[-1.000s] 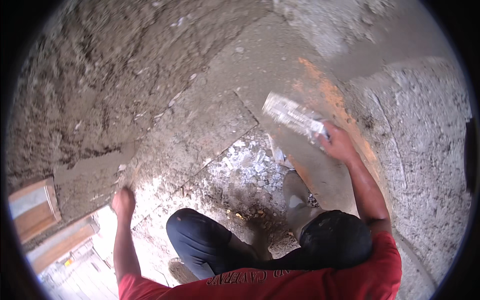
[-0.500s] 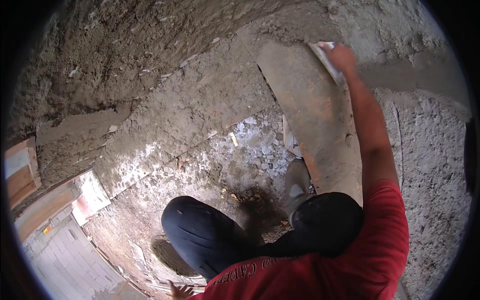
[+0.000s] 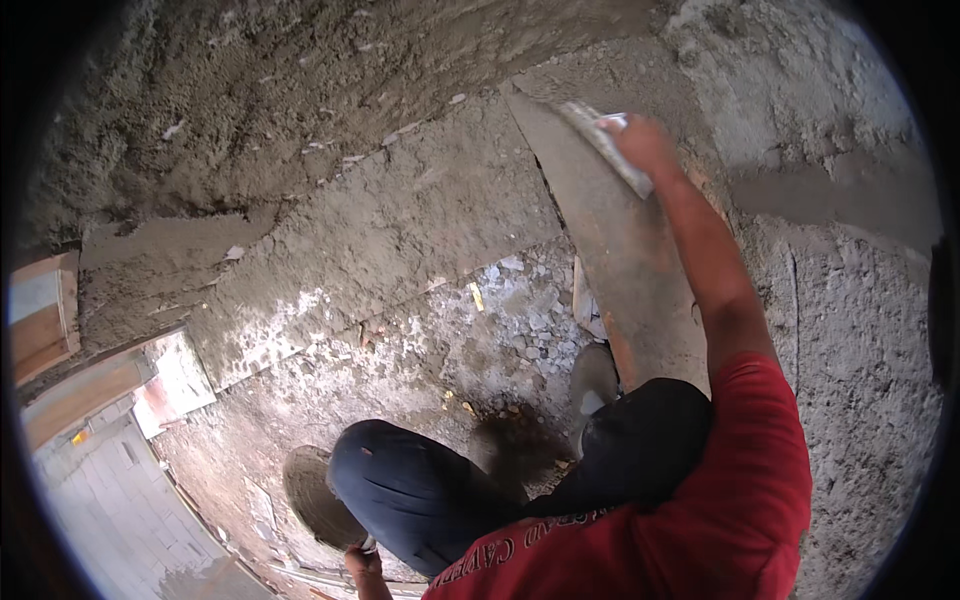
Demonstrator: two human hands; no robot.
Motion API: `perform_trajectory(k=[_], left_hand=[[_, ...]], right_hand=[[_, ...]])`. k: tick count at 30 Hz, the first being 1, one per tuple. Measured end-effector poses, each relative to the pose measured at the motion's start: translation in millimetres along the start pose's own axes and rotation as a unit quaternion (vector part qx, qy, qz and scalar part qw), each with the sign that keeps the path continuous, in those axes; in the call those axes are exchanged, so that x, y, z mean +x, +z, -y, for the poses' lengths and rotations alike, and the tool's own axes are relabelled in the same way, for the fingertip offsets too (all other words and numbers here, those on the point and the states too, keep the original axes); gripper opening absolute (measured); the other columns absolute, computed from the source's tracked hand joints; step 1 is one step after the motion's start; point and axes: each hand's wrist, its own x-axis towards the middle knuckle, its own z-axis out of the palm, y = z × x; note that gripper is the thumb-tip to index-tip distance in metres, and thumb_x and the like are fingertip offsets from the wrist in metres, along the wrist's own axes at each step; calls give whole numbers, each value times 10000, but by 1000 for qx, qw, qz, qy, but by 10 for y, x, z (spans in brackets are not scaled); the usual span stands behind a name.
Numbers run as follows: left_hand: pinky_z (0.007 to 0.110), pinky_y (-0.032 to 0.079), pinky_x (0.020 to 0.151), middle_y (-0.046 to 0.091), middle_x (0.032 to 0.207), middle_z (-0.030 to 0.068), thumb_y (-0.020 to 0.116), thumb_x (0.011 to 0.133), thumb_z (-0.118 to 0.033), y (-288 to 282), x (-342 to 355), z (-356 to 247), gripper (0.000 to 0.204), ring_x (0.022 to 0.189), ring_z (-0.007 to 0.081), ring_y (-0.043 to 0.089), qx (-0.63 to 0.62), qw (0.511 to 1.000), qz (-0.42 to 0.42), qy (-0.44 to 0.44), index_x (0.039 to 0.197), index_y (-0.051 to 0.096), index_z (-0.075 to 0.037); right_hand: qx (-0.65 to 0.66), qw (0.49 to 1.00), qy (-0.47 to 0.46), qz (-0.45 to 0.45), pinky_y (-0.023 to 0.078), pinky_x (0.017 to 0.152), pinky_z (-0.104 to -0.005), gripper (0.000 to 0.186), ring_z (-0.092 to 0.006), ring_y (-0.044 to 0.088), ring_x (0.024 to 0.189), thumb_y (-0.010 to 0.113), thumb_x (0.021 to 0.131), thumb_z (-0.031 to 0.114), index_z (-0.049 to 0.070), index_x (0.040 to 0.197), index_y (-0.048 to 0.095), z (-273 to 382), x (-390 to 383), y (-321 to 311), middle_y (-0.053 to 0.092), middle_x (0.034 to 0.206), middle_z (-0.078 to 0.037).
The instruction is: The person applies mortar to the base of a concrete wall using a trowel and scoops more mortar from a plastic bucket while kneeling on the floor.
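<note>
My right hand (image 3: 645, 148) is wrapped round the handle of a long, flat plastering trowel (image 3: 608, 152). The trowel's blade lies on the upper end of a long board (image 3: 625, 250) smeared with grey mortar. Low in the view, my left hand (image 3: 362, 562) is closed beside my left knee, with a small pale piece showing at its fingers; what it grips is not clear. Just above that hand is a round tub (image 3: 318, 495) with grey mortar-like stuff, partly hidden by the knee.
A rough, mortar-covered wall (image 3: 240, 110) runs along the far side, above another mortar-splashed board (image 3: 400, 215). Broken rubble (image 3: 520, 320) covers the ground between the boards, near my boot (image 3: 595, 380). Coarse grey wall (image 3: 860, 330) stands at right; pale bricks (image 3: 130, 510) lie lower left.
My right hand has drawn the trowel left and a little nearer across the board. My left hand, spread before, has closed beside the tub, which now shows farther left.
</note>
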Motion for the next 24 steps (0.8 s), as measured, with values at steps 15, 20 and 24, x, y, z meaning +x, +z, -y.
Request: perform_trajectory(k=[15, 20, 24], left_hand=[[340, 501, 875, 546, 1217, 117, 527, 738, -40, 3406, -1541, -1653, 678, 1085, 243, 559, 325, 859, 292, 267, 1401, 385, -76], [324, 450, 976, 531, 1256, 108, 562, 747, -104, 4172, -2182, -1503, 720, 1141, 221, 528, 409, 758, 400, 313, 1433, 349, -47], [316, 447, 976, 530, 1291, 132, 531, 751, -26, 4600, -2694, -1049, 745, 1155, 217, 520, 436, 730, 444, 284, 1461, 306, -10]], right_hand=[[15, 1000, -10, 23, 478, 914, -458, 706, -379, 614, 1079, 470, 902, 646, 6, 1143, 645, 229, -77, 259, 643, 1140, -242], [121, 988, 99, 8, 506, 847, -464, 767, -379, 655, 970, 440, 894, 681, -30, 1066, 671, -1071, 111, -250, 680, 1030, -231], [-1, 996, 75, -45, 515, 801, -475, 794, -380, 673, 871, 438, 881, 698, -45, 1003, 690, -1014, -325, -411, 692, 932, -233]])
